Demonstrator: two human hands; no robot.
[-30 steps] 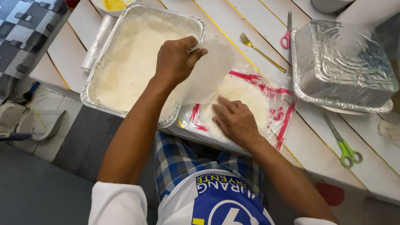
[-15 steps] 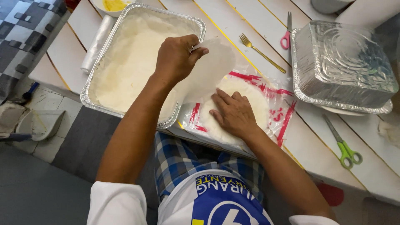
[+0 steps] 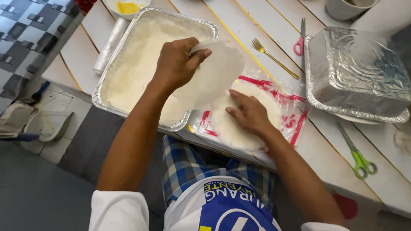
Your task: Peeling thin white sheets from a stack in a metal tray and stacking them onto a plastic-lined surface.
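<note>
My left hand (image 3: 176, 63) pinches the upper edge of a thin, round, pale wrapper sheet (image 3: 214, 77) and holds it lifted above the table edge. Under it lies a stack of the same round sheets (image 3: 239, 128) on a clear plastic bag with red print (image 3: 293, 115). My right hand (image 3: 248, 113) lies flat on that stack, fingers spread toward the lifted sheet. Left of the stack stands a large foil tray (image 3: 100, 92) lined with pale sheets or dough.
An upturned foil tray (image 3: 357, 72) sits at the right. A gold fork (image 3: 274, 57), pink-handled scissors (image 3: 300, 40) and green-handled scissors (image 3: 357, 154) lie on the white slatted table (image 3: 325, 162). A roll of plastic film (image 3: 109, 45) lies left of the large tray, a bowl with yellow liquid (image 3: 126, 6) behind it.
My left hand has peeled the sheet further up and to the right off the stack. My right hand has slid slightly toward the stack's left side, still pressing it down.
</note>
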